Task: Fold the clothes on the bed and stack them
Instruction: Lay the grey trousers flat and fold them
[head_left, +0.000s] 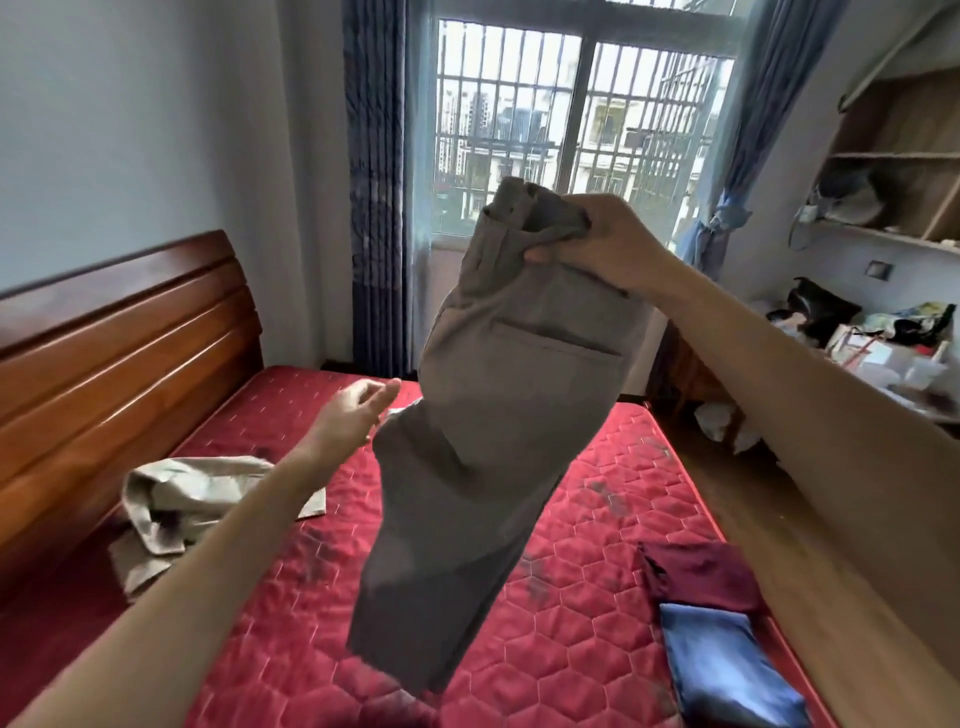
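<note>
My right hand grips the bunched waistband of grey trousers, which hang in the air over the red quilted mattress. A back pocket faces me and the legs dangle down toward the bed. Just left of the hanging trousers, my left hand reaches forward with relaxed fingers and holds nothing. Beige trousers lie crumpled at the left, near the headboard. A folded maroon garment and a folded blue garment lie side by side near the bed's right edge.
A wooden headboard runs along the left. A barred window with blue curtains is straight ahead. Shelves and a cluttered surface stand at the right, with wooden floor beside the bed.
</note>
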